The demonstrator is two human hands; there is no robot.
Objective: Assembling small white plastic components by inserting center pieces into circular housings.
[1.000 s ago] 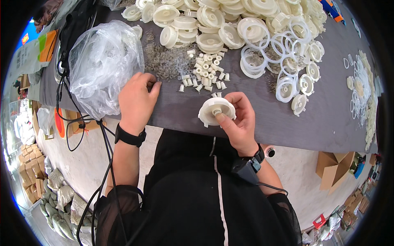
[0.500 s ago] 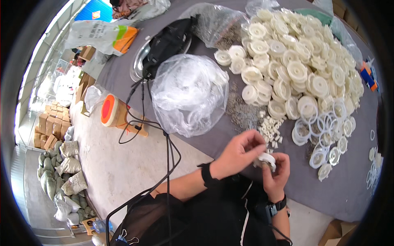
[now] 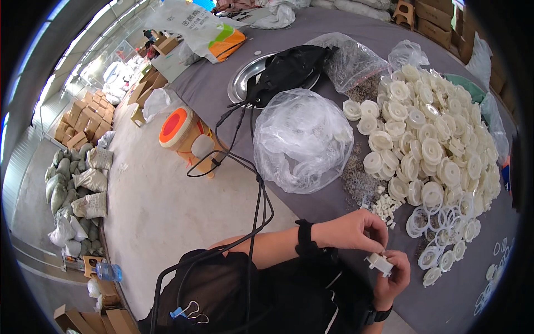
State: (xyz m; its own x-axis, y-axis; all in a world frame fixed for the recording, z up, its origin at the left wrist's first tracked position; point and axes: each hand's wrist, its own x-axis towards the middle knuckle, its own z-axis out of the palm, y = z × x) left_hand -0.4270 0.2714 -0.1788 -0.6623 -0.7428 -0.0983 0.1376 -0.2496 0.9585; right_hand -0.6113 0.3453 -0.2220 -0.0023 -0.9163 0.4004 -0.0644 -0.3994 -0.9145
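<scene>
Low in the view, at the table edge, my right hand (image 3: 394,273) is closed round a small off-white plastic part (image 3: 380,264) with a boxy body and short projecting tabs. My left hand (image 3: 356,229) reaches over from the left, thumb and fingers pinched together right above that part. Whatever sits between the left fingertips is too small or hidden to make out. Just beyond the hands lie small white plastic sleeves (image 3: 385,208) in a cluster. Several translucent rings (image 3: 418,224) and toothed white discs (image 3: 446,260) are spread to the right.
A large heap of round off-white plastic wheels (image 3: 431,150) covers the table's right side. Beside it lie tiny metal pieces (image 3: 359,181) and a clear plastic bag (image 3: 303,142). Behind are a metal tray (image 3: 239,83) and a black pouch (image 3: 289,72). Black cables (image 3: 258,222) hang across my left side.
The view has shifted, so the table things appear farther right and lower. In my right hand the plastic part now shows its boxy side instead of its round rim. My left fingers have pinched together over it.
</scene>
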